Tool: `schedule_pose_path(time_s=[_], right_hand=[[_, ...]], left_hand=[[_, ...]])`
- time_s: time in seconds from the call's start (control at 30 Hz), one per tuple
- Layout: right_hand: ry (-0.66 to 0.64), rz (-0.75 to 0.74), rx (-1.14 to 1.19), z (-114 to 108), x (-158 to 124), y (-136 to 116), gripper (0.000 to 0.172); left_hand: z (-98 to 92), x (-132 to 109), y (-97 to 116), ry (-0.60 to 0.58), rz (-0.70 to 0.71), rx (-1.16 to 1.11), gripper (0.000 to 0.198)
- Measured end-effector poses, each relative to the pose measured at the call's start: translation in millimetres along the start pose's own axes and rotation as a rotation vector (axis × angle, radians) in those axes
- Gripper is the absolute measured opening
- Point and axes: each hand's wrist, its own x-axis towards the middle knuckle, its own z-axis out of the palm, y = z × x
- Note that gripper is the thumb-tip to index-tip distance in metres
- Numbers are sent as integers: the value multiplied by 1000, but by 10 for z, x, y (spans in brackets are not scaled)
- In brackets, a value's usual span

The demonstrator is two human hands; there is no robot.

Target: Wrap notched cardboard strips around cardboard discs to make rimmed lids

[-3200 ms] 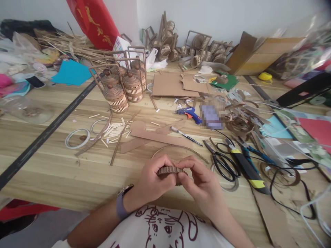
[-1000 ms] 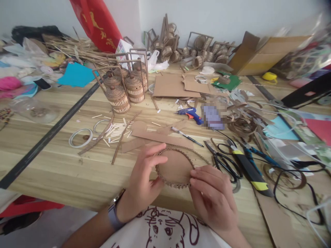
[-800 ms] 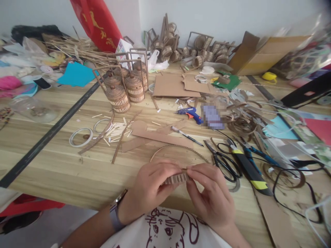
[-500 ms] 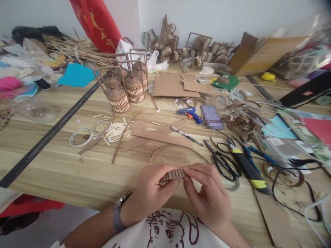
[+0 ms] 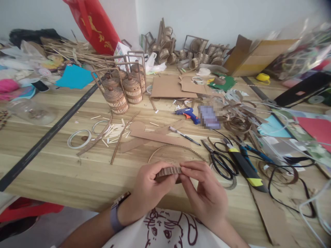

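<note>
Between my hands is a small coil of brown corrugated cardboard strip (image 5: 168, 171), its ridged edge facing up. My left hand (image 5: 151, 184) grips it from the left, thumb in front and fingers behind. From the right, my right hand (image 5: 203, 184) pinches its other end between thumb and fingertips. The fingers hide much of the coil. Just beyond the hands a long thin cardboard strip (image 5: 178, 146) curves across the table. Black-handled scissors (image 5: 222, 164) lie beside my right hand. Flat cardboard pieces (image 5: 157, 135) and a pen (image 5: 184, 135) are farther back.
Lidded miniature baskets with tall handles (image 5: 116, 100) stand at back left, near scattered short sticks (image 5: 117, 131) and tape rolls (image 5: 79, 138). A blue glue gun (image 5: 187, 114) lies mid-table. At right are a utility knife (image 5: 247, 168), pliers (image 5: 254, 153) and tangled strips (image 5: 239, 124).
The view has shifted slightly. Both hands keep their hold on the cardboard coil, and a little more of its ridged edge shows between them.
</note>
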Motion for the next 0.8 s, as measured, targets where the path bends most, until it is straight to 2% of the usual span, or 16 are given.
schedule_pose_path(time_s=[0.2, 0.6, 0.8], right_hand=[[1, 37, 43, 13, -19, 6, 33], [-6, 57, 30, 44, 23, -28, 25], [2, 127, 15, 50, -31, 18, 21]], left_hand=[[16, -19, -6, 8, -14, 16, 7], [53, -5, 20, 48, -233, -223, 4], [31, 46, 11, 30, -213, -80, 7]])
